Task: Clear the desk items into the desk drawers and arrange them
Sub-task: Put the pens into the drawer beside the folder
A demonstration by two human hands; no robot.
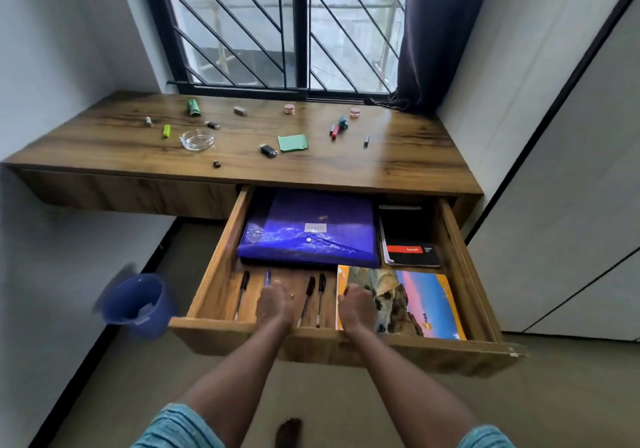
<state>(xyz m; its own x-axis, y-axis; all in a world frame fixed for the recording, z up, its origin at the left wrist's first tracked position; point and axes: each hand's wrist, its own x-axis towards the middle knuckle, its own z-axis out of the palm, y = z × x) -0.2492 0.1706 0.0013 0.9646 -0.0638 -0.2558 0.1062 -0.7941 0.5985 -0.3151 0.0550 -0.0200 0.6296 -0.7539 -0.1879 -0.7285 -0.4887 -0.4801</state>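
Note:
The open wooden drawer [346, 343] holds a blue folder [308, 233], a black notebook [408, 236], a colourful notebook [422, 305] and several black pens [244, 288]. My left hand [275, 304] is inside the drawer front, fingers curled, with a blue pen [267, 278] sticking out beyond it. My right hand [356, 305] is curled over the colourful notebook's left edge. On the desk top [398, 170] lie a glass ashtray [197, 139], a green note pad [293, 143], a black lighter [268, 150], markers [335, 131] and two pink jars [289, 108].
A blue bucket [136, 304] hangs blurred to the left of the drawer. A green roll [194, 107], a green lighter [167, 131] and small bits lie scattered on the desk. Behind the desk are a barred window and a dark curtain [433, 32]; at right, white cabinet doors.

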